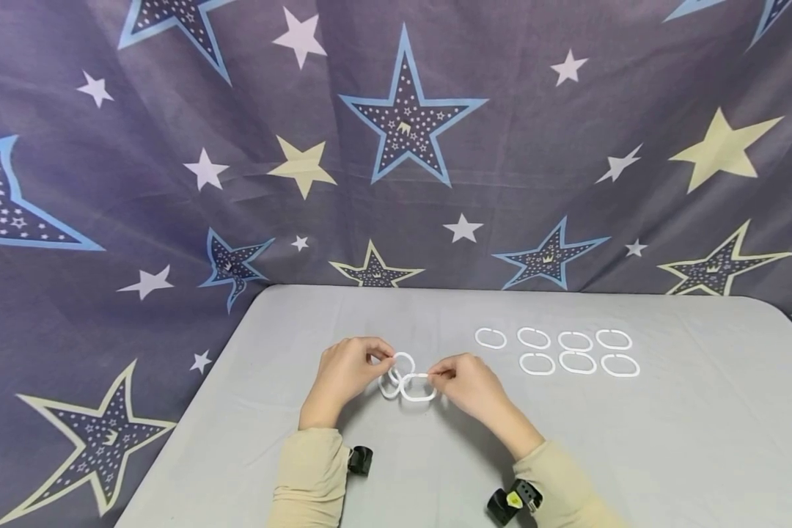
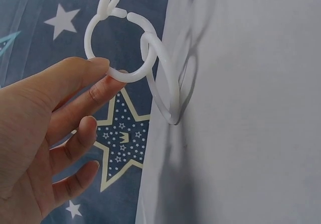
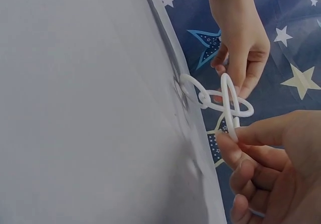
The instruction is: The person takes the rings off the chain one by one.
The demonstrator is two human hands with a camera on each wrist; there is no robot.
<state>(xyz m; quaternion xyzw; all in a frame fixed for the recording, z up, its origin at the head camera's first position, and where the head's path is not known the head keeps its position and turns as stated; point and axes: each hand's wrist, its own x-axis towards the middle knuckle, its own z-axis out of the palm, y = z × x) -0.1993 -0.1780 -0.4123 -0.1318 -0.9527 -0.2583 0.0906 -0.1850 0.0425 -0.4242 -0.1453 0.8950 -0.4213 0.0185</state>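
Thumb and index finger of my left hand (image 1: 348,372) pinch a white plastic chain link (image 2: 131,77), an oval with a small gap in its rim. A second link (image 2: 173,91) hangs looped through it, low over the table. My right hand (image 1: 470,385) pinches a third white link (image 3: 227,106) between thumb and fingertips. In the left wrist view this third link crosses the left-hand link near its gap. The right wrist view shows the two held links crossing between the hands, with the hanging link (image 3: 192,78) off to one side.
Several loose white links (image 1: 577,363) lie flat in two rows on the grey table (image 1: 633,455), right of my hands. One link (image 1: 490,338) lies at the left end of the back row. A star-patterned curtain (image 1: 396,213) stands behind the table and along its left side.
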